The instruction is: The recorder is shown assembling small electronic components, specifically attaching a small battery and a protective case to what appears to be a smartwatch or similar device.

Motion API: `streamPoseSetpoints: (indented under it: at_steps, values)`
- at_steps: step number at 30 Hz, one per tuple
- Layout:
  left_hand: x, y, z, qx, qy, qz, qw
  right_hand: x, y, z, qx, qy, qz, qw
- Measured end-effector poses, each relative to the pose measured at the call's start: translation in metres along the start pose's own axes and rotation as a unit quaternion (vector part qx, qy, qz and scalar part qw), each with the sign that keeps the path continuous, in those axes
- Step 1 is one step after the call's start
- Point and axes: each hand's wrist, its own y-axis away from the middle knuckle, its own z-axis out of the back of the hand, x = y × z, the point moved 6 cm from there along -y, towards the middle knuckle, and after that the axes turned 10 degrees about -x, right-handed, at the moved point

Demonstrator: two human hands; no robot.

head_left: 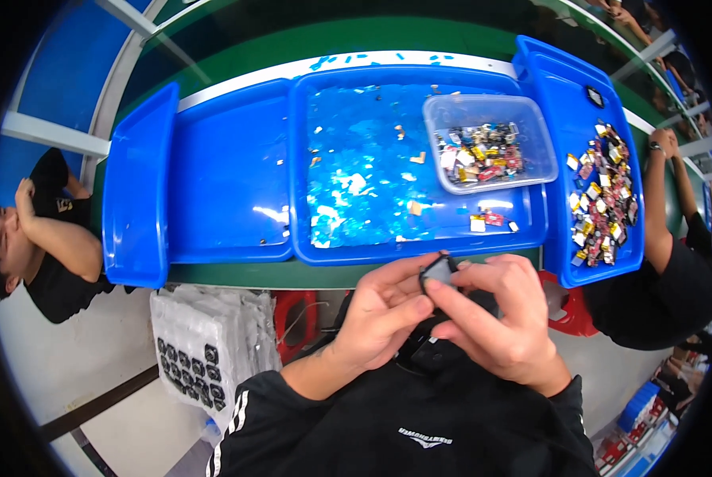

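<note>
My left hand (384, 314) and my right hand (499, 310) meet in front of my chest, just off the table's near edge. Between them they hold a small black square device (439, 273) with a grey face, tilted. The left fingers grip its left side, while the right thumb and fingers pinch its right side. Beyond my hands lies a blue tray (302, 199) lined with shiny blue film pieces. In its right part stands a clear plastic box (490, 184) of small electronic parts with silver, yellow and red bits. A few loose parts (491, 220) lie in front of that box.
A blue tray (229, 171) sits to the left, beside another tilted blue tray (137, 191). At right, a blue tray (563, 95) holds many small parts (606, 199). Below left stands a bagged stack of black square pieces (193, 350). People sit at both sides, near red stools (567, 306).
</note>
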Motion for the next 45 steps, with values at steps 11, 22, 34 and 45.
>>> streamPoseSetpoints:
  at_steps: [11,22,34,45]
  values:
    - [0.011,-0.002,0.0,0.007,-0.048,0.067,0.997,-0.027,0.008,0.029,-0.111,-0.071,-0.105,0.986]
    - [-0.046,-0.003,0.006,-0.118,-0.404,-0.253,0.871,-0.073,0.029,0.014,-0.189,0.034,-0.247,0.95]
    - [-0.063,-0.007,-0.012,-0.09,-0.596,-0.409,0.685,-0.093,-0.002,-0.025,-0.059,0.05,-0.229,0.97]
    - [-0.042,-0.034,-0.05,0.043,-0.605,-0.303,0.735,-0.086,0.023,-0.029,0.006,-0.479,-0.452,0.752]
